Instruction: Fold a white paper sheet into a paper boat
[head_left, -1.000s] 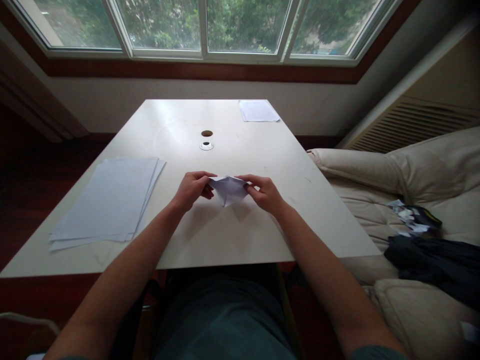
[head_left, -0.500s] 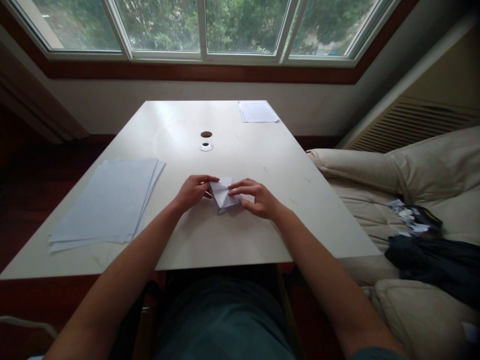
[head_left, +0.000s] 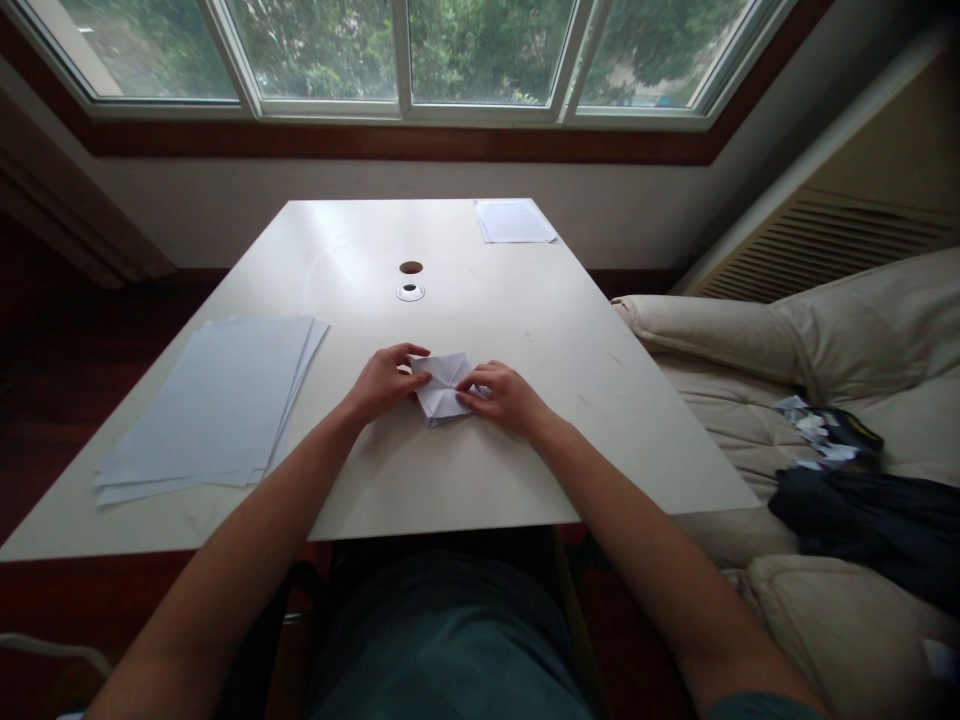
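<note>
A small folded sheet of white paper (head_left: 444, 374) with crease lines meeting near its middle is between my hands, over the near part of the white table (head_left: 480, 470). My left hand (head_left: 386, 380) grips its left edge, thumb on top and the forefinger along the far corner. On the right side, my right hand (head_left: 501, 392) pinches the paper between thumb and fingers close to its centre. Some of the paper's right part is hidden behind those fingers.
A stack of blank white sheets (head_left: 210, 400) lies on the table's left. More papers (head_left: 516, 222) are at the far right corner. Two round holes show mid-table. A beige sofa (head_left: 720, 370) with a dark cloth (head_left: 870, 530) stands to the right.
The paper lies flatter and more spread out, its creased face showing more. My left thumb has come onto its top, and my right fingers have closed into a pinch.
</note>
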